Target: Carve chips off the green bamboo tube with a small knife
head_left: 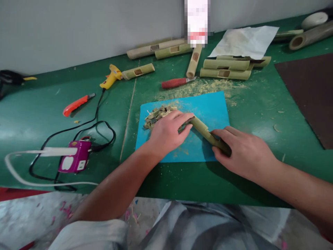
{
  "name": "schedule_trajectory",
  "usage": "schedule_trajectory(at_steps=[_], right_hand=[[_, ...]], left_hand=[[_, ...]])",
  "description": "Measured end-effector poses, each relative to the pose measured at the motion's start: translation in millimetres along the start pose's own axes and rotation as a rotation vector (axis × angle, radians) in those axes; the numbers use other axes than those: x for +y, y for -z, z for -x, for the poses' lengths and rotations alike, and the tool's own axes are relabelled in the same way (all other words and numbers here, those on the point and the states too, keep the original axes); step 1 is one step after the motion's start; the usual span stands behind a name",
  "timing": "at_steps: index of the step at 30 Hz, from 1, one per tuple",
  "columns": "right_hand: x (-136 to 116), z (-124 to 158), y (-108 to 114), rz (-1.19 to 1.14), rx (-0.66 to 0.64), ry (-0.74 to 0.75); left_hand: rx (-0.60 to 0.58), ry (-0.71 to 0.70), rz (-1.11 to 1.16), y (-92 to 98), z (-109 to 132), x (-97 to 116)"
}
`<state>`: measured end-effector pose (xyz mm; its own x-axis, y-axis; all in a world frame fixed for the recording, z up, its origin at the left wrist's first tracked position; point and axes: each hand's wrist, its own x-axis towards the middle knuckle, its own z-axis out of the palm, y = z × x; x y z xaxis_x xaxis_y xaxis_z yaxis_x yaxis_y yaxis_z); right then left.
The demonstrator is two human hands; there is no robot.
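A length of split-coloured green bamboo tube slants over the blue sheet, with a notch cut in its side. My right hand is wrapped round its near end, thumb and fingers closed on it. At the far end, my left hand has its thumb and fingers closed about the tip; a dark edge shows between them, partly hidden. Beside my left hand lies a heap of bamboo chips, on the left of the sheet. Fine shavings are scattered round the sheet.
Behind the sheet lies a red-handled knife. Several notched bamboo tubes line the back, some under white paper. To the left are a yellow glue gun, an orange box cutter and a purple power adapter with looping cords.
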<state>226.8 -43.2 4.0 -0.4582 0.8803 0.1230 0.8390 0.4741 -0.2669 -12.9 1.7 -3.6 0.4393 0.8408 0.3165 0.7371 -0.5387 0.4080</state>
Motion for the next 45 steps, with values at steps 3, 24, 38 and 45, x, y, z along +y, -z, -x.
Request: schedule_trajectory(at_steps=[3, 24, 38, 45], right_hand=[[-0.8, 0.2, 1.4, 0.002, 0.037, 0.032], [3.9, -1.6, -4.3, -0.006, -0.019, -0.067], [0.6, -5.3, -4.2, -0.024, -0.054, -0.1], [-1.2, -5.3, -4.2, -0.036, -0.083, -0.12]], left_hand=[[0.009, -0.021, 0.001, -1.3, 0.2, -1.5], [0.156, -0.065, 0.012, -9.1, -3.4, -3.0], [0.157, -0.03, -0.041, -8.7, -7.8, -5.5], [0.103, -0.125, 0.026, -13.7, -4.1, -2.6]])
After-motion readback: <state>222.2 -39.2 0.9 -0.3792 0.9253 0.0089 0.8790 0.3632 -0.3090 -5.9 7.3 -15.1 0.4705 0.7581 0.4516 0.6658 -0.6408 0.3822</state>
